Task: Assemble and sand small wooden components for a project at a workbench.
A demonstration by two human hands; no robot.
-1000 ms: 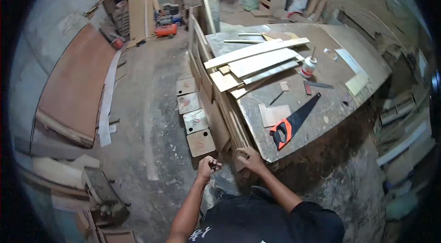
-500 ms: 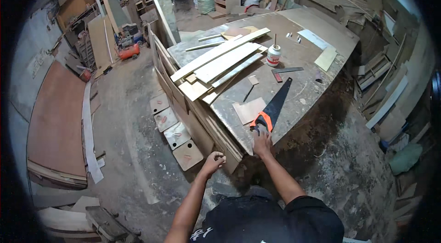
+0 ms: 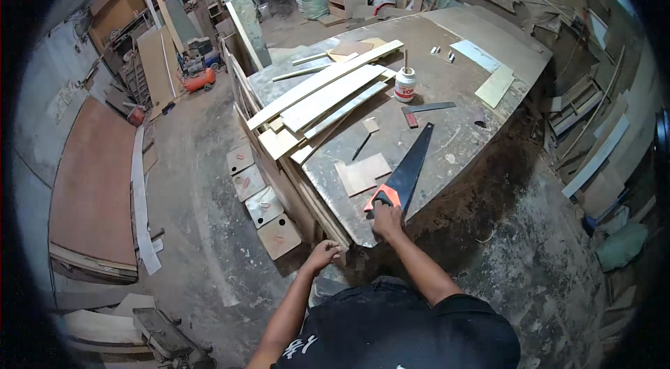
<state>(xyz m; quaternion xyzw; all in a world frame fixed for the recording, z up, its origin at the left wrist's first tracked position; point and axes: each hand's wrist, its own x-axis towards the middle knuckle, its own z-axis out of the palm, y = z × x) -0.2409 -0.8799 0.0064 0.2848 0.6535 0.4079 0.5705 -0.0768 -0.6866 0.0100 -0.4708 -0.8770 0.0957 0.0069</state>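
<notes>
My right hand [image 3: 386,220] is wrapped round the black and orange handle of a handsaw [image 3: 410,163] at the near edge of the workbench. The saw's dark blade points away over the bench top, tip toward the try square [image 3: 426,109]. Left of the handle lies a flat piece of light wood [image 3: 363,174], with a black pencil [image 3: 361,146] and a small wood offcut [image 3: 371,124] beyond it. My left hand [image 3: 324,256] hangs beside the bench's near left corner, its fingers curled together. Whether something small is pinched in them cannot be made out.
Pale boards [image 3: 335,100] are stacked on the bench's left side, beside a white bottle [image 3: 405,84] with a stick in it. Thin panels [image 3: 317,201] lean against the bench's left side. Square plates [image 3: 279,236] lie on the floor there. Scrap wood [image 3: 593,153] lines the right wall.
My right hand has closed more fully round the saw handle and shifted slightly left and nearer. The view has tilted a little. My left hand stays low by the corner, fingers still curled.
</notes>
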